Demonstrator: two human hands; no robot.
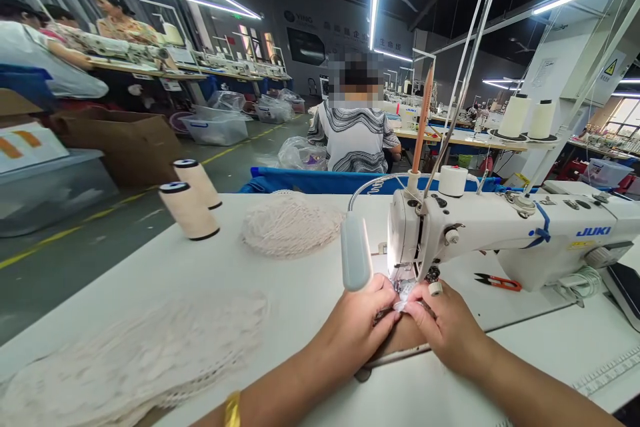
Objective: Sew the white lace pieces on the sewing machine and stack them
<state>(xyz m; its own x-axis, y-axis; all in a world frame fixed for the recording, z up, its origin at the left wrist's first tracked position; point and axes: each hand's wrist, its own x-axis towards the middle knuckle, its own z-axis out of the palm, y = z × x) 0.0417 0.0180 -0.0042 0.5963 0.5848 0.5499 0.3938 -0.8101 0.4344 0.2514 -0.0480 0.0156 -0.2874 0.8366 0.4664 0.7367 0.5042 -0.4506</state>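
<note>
Under the needle area of a white JUKI sewing machine point(470, 220), both of my hands pinch a small piece of white lace point(401, 297). My left hand point(367, 313) grips its left side, with thumb and fingers closed. On the other side my right hand point(445, 320) is closed on the lace, its thumb close to my left fingers. Most of the lace is hidden by my fingers and the machine head. A grey lamp point(356, 252) on a bendable neck hangs just above my left hand.
Stacked lace pieces point(293, 223) lie behind the lamp, with a larger lace pile point(145, 353) at the front left. Two thread cones point(190, 210) stand at the table's left edge. Orange-handled thread snips point(497, 281) rest by the machine. Ahead sits a person point(355, 133) in a patterned top.
</note>
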